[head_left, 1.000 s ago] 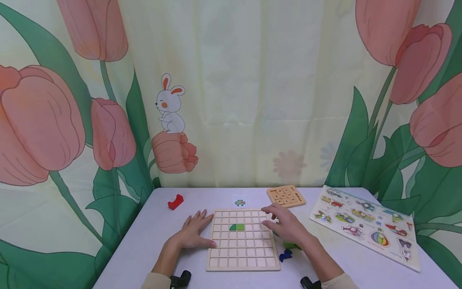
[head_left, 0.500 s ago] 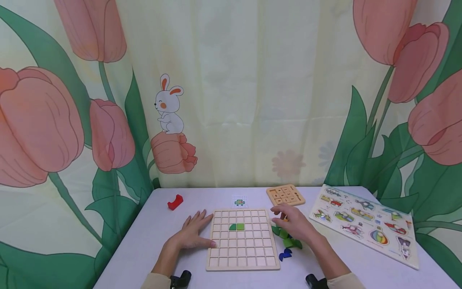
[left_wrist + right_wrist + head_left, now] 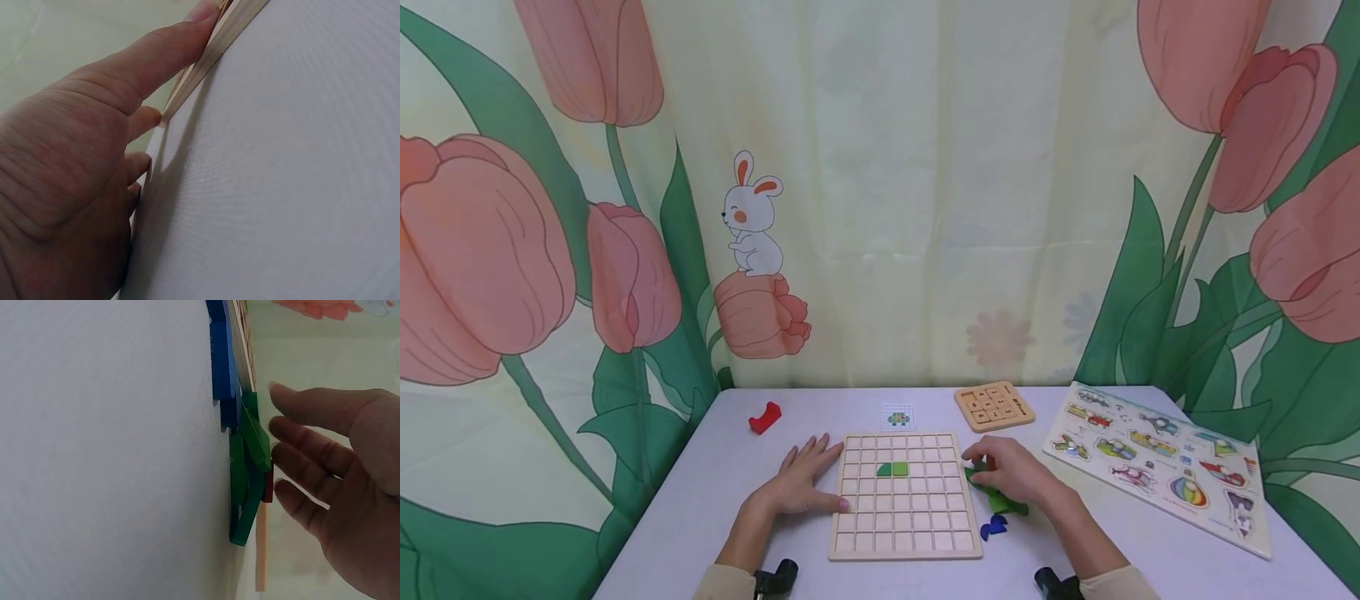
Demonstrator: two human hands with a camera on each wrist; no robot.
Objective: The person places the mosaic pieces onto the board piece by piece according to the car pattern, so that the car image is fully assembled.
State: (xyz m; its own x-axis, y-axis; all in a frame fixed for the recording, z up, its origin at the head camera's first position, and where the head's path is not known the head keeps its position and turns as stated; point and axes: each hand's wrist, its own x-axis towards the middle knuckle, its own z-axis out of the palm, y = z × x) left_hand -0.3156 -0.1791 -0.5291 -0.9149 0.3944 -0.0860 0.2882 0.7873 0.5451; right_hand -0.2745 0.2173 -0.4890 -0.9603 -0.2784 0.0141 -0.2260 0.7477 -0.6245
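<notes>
- I am keeping the left hand (image 3: pixel 801 483) flat on the bench (image 3: pixel 715 492), fingers straight, its fingertips touching the left edge of the grid board (image 3: pixel 905 497). Its grip is open and holding nothing.
- I am resting the right hand (image 3: pixel 1011 473) over the green pieces (image 3: pixel 1000 500), which are lying in a loose pile just beside the board's right edge. In the right wrist view its fingers (image 3: pixel 312 456) are relaxed and apart from the pile, so the grip is wide and holding nothing.
- Risk: the green pieces are overlapping one another. A pinch on the top piece is likely dragging a second one along or scattering the pile.
- Risk: the blue pieces (image 3: pixel 993 527) are lying just beside the green ones; a sweeping finger could be pushing them toward the bench's near edge.
- Risk: the two green tiles (image 3: pixel 892 470) are already sitting in the board. If the left hand is lifting off, a knock from the right could be shifting the board and unseating them.
- Risk: the right hand is hiding part of the pile from the head view, so I am judging piece shape poorly.
</notes>
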